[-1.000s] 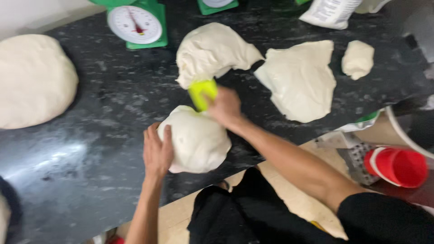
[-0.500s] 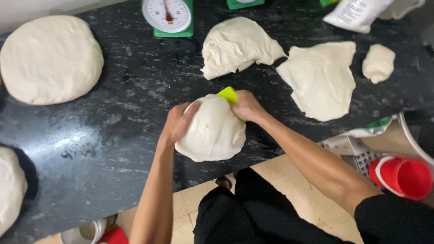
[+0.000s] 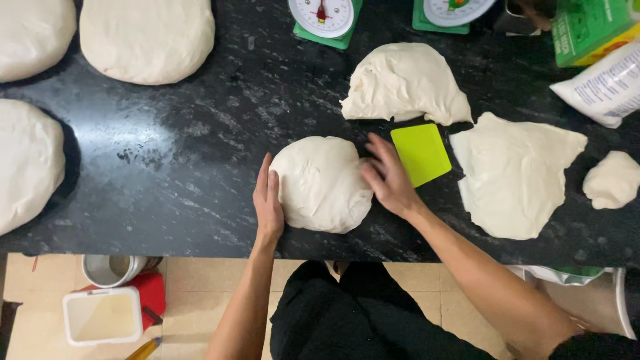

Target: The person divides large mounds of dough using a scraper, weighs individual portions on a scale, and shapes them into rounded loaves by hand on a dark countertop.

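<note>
A rounded ball of white dough (image 3: pixel 323 183) lies on the black stone counter (image 3: pixel 180 167) near its front edge. My left hand (image 3: pixel 268 200) presses flat against the ball's left side. My right hand (image 3: pixel 387 177) cups its right side with fingers spread. A lime-green plastic scraper (image 3: pixel 421 153) lies flat on the counter just right of my right hand, not held. Behind it sits a torn lump of dough (image 3: pixel 403 83), and to the right a flatter piece (image 3: pixel 517 173).
Three big dough rounds (image 3: pixel 147 37) lie at the left and back left. Two green-based dial scales (image 3: pixel 323 20) stand at the back. A small dough lump (image 3: pixel 612 180) and flour bags (image 3: pixel 603 73) sit far right. On the floor below stand a white tub (image 3: pixel 103 315) and a metal can.
My right hand has let go of the green scraper, which now lies on the counter. Both hands have shifted to cup the dough ball's sides. The view has moved left.
</note>
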